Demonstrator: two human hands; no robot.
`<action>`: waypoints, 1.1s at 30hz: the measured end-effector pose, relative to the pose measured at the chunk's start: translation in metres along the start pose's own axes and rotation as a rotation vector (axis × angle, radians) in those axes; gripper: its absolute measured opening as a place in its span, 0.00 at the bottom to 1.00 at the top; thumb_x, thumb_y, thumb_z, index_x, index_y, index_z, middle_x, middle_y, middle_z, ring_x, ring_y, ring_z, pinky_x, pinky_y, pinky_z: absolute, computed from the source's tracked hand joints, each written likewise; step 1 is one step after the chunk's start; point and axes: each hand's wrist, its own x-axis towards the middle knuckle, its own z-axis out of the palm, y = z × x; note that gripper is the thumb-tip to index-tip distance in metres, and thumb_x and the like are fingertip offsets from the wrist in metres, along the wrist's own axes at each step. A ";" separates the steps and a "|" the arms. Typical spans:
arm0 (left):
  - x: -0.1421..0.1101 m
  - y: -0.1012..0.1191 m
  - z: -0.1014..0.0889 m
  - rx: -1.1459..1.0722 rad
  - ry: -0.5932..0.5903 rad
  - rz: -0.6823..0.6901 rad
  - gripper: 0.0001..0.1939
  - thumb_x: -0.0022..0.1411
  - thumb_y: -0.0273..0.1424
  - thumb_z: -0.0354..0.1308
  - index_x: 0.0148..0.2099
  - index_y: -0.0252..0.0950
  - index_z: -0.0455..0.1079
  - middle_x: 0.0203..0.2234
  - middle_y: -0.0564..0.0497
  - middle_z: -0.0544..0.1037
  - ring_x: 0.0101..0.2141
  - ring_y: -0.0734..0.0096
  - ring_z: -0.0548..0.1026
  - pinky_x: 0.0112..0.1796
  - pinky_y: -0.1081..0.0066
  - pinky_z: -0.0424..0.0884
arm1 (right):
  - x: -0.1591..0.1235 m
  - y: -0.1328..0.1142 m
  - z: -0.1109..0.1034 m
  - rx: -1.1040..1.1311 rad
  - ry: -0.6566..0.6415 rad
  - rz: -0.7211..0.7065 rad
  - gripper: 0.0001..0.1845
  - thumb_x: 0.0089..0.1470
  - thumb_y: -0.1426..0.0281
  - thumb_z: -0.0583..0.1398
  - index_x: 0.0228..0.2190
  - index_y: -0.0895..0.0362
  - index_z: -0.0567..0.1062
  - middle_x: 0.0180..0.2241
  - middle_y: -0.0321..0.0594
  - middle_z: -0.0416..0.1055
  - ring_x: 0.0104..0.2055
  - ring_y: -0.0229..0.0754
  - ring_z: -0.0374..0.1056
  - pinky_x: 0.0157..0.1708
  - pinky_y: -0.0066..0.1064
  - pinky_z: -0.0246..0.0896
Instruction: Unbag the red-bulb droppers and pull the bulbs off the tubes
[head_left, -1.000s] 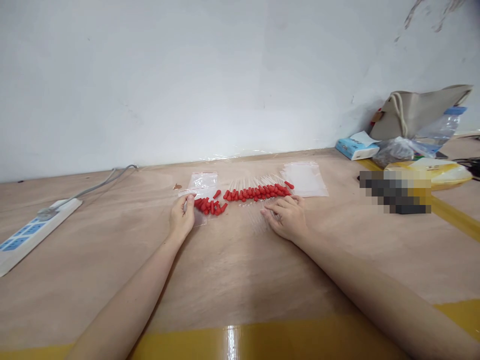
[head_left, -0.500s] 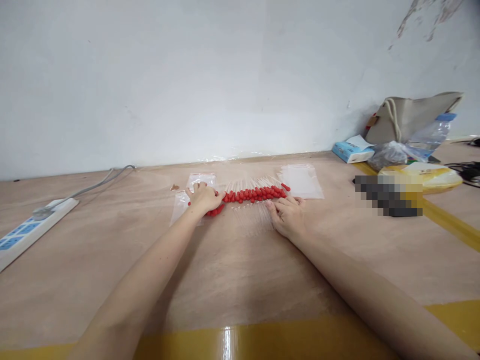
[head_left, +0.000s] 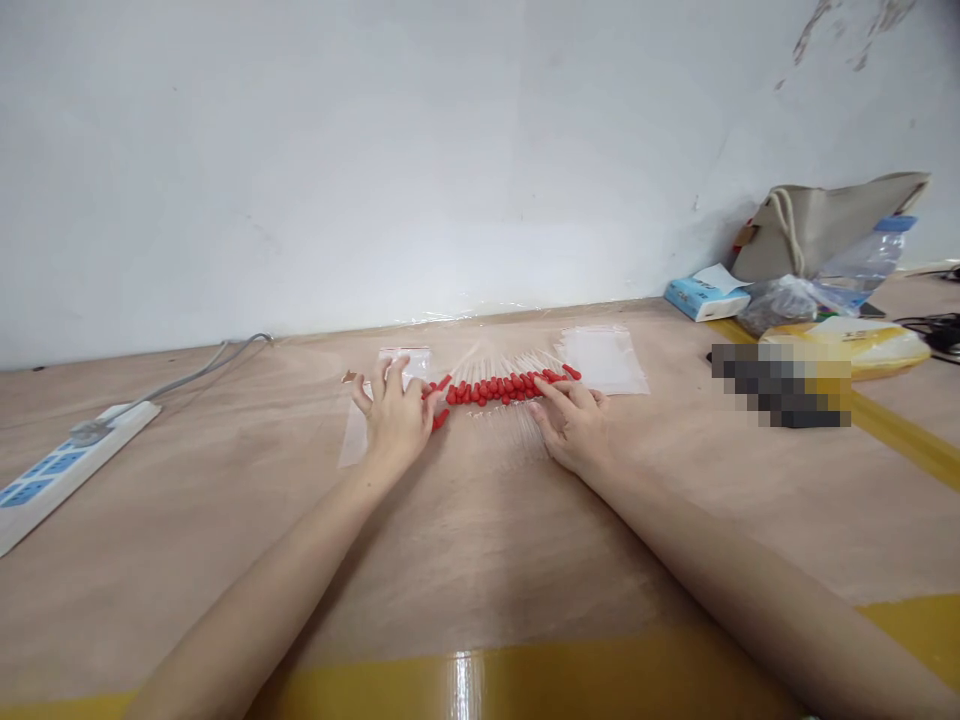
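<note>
In the head view, the work looks partly done. A long row of red bulbs (head_left: 495, 390) lies across the middle of the desk (head_left: 480, 560), with pale tubes (head_left: 517, 363) fanning out behind it; many bulbs seem paired with a tube, though how firmly they fit is too small to tell. What seems left: thin clear tubes (head_left: 506, 432) with no red on them, in front of the row, and a few separate red bulbs (head_left: 441, 420) beside the left hand (head_left: 397, 415). That hand's outer fingers are spread, its thumb and forefinger close to red; I cannot tell if its grip pinches a bulb. The right hand (head_left: 581, 425) rests at the row's right part, forefinger on the bulbs, thumb lower; whether its grip pinches anything is unclear. Flat plastic bags (head_left: 609, 362) lie beyond it.
</note>
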 end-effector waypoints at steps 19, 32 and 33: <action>-0.048 0.020 -0.003 -0.320 0.041 0.271 0.05 0.56 0.34 0.56 0.34 0.38 0.69 0.39 0.49 0.75 0.45 0.63 0.68 0.50 0.58 0.55 | -0.006 -0.023 -0.011 0.020 -0.198 -0.432 0.10 0.53 0.63 0.56 0.37 0.50 0.74 0.23 0.32 0.71 0.33 0.36 0.61 0.54 0.46 0.34; -0.046 0.024 -0.004 -0.439 -0.209 0.362 0.07 0.61 0.32 0.51 0.35 0.40 0.70 0.33 0.54 0.78 0.39 0.69 0.70 0.51 0.59 0.52 | -0.008 -0.024 -0.016 0.060 -0.260 -0.499 0.08 0.54 0.64 0.55 0.33 0.47 0.75 0.22 0.30 0.68 0.31 0.35 0.57 0.53 0.44 0.33; -0.046 0.024 -0.005 -0.443 -0.220 0.365 0.07 0.61 0.32 0.51 0.35 0.40 0.70 0.32 0.55 0.77 0.39 0.69 0.70 0.51 0.59 0.52 | -0.008 -0.024 -0.016 0.062 -0.262 -0.506 0.09 0.54 0.64 0.55 0.33 0.47 0.75 0.22 0.30 0.68 0.31 0.35 0.57 0.53 0.44 0.33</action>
